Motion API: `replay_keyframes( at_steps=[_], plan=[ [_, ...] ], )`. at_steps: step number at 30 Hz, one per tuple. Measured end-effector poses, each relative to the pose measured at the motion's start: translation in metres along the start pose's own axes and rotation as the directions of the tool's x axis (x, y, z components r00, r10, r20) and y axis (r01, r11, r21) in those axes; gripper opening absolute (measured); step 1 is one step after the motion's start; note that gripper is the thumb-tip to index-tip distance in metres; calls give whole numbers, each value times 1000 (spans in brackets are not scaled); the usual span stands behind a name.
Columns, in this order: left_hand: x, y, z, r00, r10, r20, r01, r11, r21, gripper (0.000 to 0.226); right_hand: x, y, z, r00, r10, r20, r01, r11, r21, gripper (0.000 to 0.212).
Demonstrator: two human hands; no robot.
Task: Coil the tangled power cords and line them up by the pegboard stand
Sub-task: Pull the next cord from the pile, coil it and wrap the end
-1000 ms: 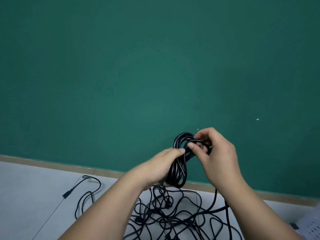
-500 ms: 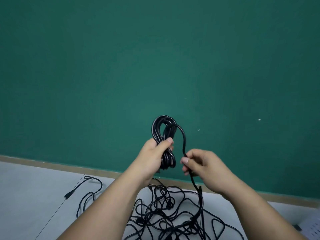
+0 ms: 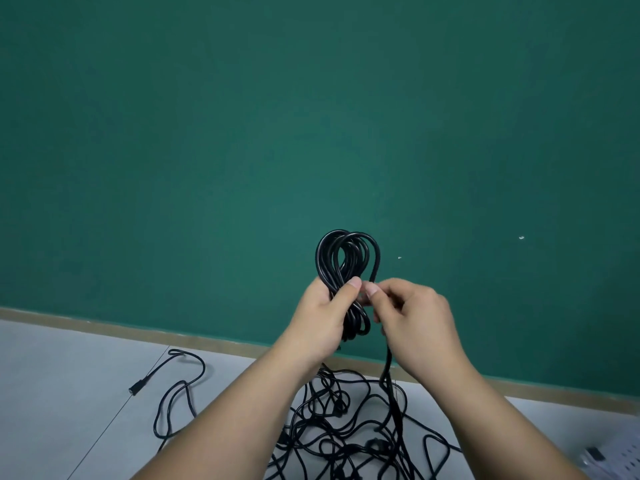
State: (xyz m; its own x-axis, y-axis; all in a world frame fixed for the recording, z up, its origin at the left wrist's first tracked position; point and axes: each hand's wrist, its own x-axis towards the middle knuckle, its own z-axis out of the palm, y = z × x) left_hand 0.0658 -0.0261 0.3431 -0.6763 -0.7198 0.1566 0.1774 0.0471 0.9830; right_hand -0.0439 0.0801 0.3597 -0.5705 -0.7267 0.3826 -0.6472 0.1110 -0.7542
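Note:
A coil of black power cord stands upright in front of the green wall, held at chest height. My left hand grips the coil round its middle, thumb across the strands. My right hand pinches the same cord's free strand right beside the left thumb, and that strand hangs down from it to the floor. Below my forearms a tangled heap of black cords lies on the grey floor. A corner of the white pegboard stand shows at the bottom right.
A loose cord end with a plug trails out to the left on the floor. The green wall meets the floor at a tan baseboard. A thin floor joint runs diagonally at the lower left.
My right hand has risen from the hanging strand and laid another loop onto the coil, and it now pinches the cord next to my left thumb. The coil's top loops look wider.

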Motion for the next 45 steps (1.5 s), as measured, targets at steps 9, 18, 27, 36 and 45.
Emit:
replay_keyframes(
  at_steps=[9,18,27,36,45],
  plan=[
    [-7,-1,4,994,-72,84,72,997,13,15,-4,-4,-7,980,-107,169,188,784,-591,28],
    [1,4,-4,998,-46,42,42,997,71,15,7,17,-21,942,87,323,-163,962,219,14],
    [14,10,-10,970,-19,-241,-56,951,-303,20,-6,46,17,799,173,576,-81,980,-182,27],
    [15,25,-30,908,59,-415,-183,947,-266,20,-6,66,42,762,280,584,-69,931,-358,35],
    [32,5,-91,827,126,-548,-70,990,123,30,4,35,-3,858,29,513,-82,993,80,11]
  ],
)
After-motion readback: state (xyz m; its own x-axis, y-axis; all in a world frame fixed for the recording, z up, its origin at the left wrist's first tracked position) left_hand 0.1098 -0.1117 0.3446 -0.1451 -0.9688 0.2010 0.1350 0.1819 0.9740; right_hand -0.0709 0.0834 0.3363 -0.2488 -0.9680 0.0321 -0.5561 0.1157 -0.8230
